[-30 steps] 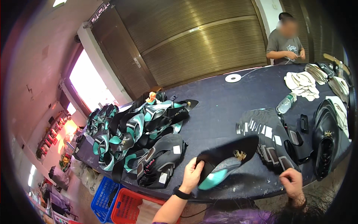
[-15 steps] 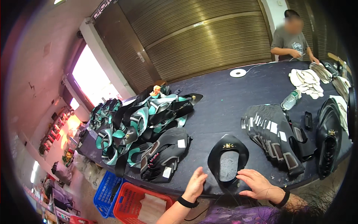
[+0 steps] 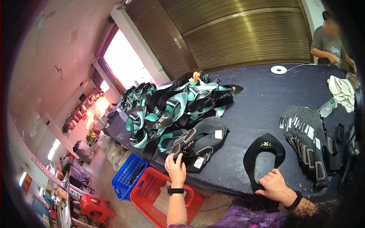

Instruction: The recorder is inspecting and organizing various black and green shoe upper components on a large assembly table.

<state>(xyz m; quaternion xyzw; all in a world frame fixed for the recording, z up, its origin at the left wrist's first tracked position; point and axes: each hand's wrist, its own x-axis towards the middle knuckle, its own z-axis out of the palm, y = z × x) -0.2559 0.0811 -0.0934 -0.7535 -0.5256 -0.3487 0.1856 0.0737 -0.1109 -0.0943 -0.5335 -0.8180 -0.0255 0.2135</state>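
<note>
A black shoe upper (image 3: 249, 159) with a gold ornament lies flat near the table's front edge, its opening showing a grey area. My right hand (image 3: 274, 185) has its fingers curled over the lower end of this upper. At the near left, my left hand (image 3: 175, 171) reaches to the edge of a stack of dark grey lining pieces (image 3: 209, 138) with white labels. Its thumb and fingers are apart; whether they touch the stack I cannot tell. Beyond that stack lies a heap of black and teal uppers (image 3: 178, 104), some with gold ornaments.
Another fanned stack of grey lining pieces (image 3: 304, 133) lies right of the upper. Past it are a plastic bottle (image 3: 327, 107) and white cloth pieces (image 3: 341, 91). A tape roll (image 3: 278, 70) lies at the back, near a co-worker (image 3: 330, 41). Red (image 3: 142, 195) and blue (image 3: 121, 185) baskets stand below the table's left front.
My left hand has moved left from beside the upper to the lining stack. My right hand has closed on the upper's lower end. The view has swung left.
</note>
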